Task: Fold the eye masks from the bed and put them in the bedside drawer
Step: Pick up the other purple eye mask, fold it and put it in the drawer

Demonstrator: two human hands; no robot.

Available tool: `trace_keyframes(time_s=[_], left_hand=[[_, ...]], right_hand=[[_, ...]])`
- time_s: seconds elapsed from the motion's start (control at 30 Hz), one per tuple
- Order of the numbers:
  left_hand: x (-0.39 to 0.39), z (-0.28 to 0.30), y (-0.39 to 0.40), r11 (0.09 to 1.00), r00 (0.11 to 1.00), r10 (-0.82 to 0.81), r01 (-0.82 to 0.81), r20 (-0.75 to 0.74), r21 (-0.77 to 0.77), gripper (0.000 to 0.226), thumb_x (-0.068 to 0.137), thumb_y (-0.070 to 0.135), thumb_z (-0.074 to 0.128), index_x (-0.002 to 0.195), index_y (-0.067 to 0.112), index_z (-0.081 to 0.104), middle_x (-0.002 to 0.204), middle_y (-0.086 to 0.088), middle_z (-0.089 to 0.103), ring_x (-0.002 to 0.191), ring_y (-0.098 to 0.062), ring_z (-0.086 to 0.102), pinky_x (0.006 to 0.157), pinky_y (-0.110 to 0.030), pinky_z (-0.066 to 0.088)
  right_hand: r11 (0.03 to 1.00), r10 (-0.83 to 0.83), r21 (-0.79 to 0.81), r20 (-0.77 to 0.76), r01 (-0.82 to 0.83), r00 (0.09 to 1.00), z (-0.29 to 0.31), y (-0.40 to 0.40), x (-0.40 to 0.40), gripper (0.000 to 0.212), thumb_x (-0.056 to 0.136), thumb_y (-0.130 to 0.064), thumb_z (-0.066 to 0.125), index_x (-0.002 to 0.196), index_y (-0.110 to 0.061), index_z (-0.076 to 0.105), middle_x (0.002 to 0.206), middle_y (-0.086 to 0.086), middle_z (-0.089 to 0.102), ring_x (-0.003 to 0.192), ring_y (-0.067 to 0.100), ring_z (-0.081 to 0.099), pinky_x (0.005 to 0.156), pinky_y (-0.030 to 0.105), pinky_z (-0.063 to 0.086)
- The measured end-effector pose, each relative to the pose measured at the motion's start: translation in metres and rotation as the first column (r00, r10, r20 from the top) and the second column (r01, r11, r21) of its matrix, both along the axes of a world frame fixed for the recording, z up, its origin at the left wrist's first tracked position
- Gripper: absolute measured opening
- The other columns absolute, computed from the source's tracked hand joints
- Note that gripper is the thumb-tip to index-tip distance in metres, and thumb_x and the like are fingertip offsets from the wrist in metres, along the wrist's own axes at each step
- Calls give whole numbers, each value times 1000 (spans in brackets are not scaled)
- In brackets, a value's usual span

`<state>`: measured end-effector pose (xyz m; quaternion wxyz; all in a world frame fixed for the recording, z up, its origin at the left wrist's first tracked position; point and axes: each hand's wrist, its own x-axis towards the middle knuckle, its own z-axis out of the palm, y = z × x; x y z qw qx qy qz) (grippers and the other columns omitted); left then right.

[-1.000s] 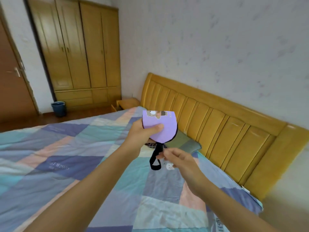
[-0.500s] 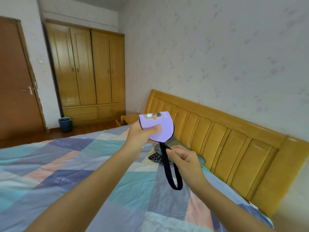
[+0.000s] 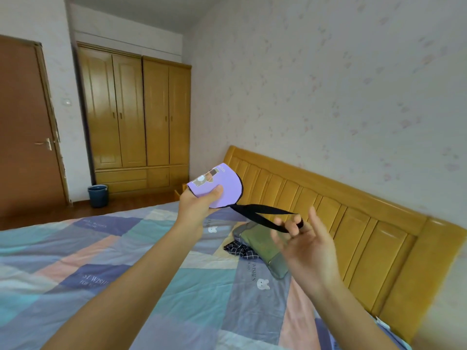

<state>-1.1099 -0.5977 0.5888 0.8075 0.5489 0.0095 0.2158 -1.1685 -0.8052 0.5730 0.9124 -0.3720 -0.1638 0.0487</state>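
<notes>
Eye mask — lilac, already folded in half — sat pinched in the left hand, held up above the bed. From that grip its black strap ran taut toward four o'clock, long axis slanting down to the right hand, whose curled fingers hooked the loop's far end while the palm stayed loosely spread. The strap lay nearer the right hand, so winding it back toward ten o'clock looked like that hand's job. Another dark checked mask lay on the bed beside a green pillow.
</notes>
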Motion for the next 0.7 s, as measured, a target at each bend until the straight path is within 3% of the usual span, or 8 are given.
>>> trace_keyframes(time_s=[0.13,0.23,0.33,0.4,0.43,0.47,0.57,0.7], left_hand=[[-5,-5,-10,999,999,-21,20,24,34,34,81,4,70,111,17,60,110,-5,67,103,-22,64,81,-35,55],[-10,-6,-11,998,998,-41,38,54,46,33,81,5,71,108,21,61,108,-2,68,98,-19,65,78,-33,55],[-13,-3,-9,997,992,-62,58,110,44,32,81,6,70,106,25,62,106,4,69,97,-13,65,68,-24,56],[-15,1,-6,999,989,-47,43,141,29,31,81,6,70,106,24,62,104,6,69,96,-11,66,67,-23,56],[-15,3,-5,999,988,-36,33,152,23,31,81,5,70,106,22,62,104,6,69,95,-10,66,68,-23,56],[-15,4,-3,1000,988,-25,23,155,19,31,82,4,70,107,21,62,104,6,69,95,-10,65,69,-22,56],[-14,5,5,999,991,-44,46,126,-13,34,82,4,69,112,18,59,109,2,68,99,-13,64,73,-25,57],[-15,1,7,988,983,-157,155,93,30,31,83,4,67,109,21,61,111,0,68,101,-15,65,84,-33,57]], right_hand=[[975,103,195,21,-105,994,16,2,7,62,82,-62,45,121,-15,60,115,2,70,114,17,62,103,41,36],[940,-102,-315,99,128,990,21,2,28,71,87,-68,25,143,-26,37,140,-11,52,129,6,46,111,43,31],[431,-219,-838,262,334,940,14,2,43,53,98,-55,26,130,-18,47,132,-2,57,118,13,52,104,38,34],[-26,-24,-876,482,481,876,-1,-4,40,47,95,-54,37,113,-17,58,102,1,68,94,10,59,99,38,33],[-132,106,-825,540,550,835,-8,-5,35,43,92,-56,44,104,-20,64,87,-3,67,82,6,58,96,37,32],[-87,171,-822,544,563,821,-12,-6,30,38,89,-55,52,91,-20,67,74,-5,62,69,4,53,87,34,35],[515,174,-824,369,236,913,-9,-7,17,28,84,-29,67,63,-10,66,61,5,60,65,17,60,69,22,45],[963,187,-216,98,-162,977,-2,-12,20,21,73,-22,66,64,-4,58,59,10,58,63,26,62,90,45,53]])
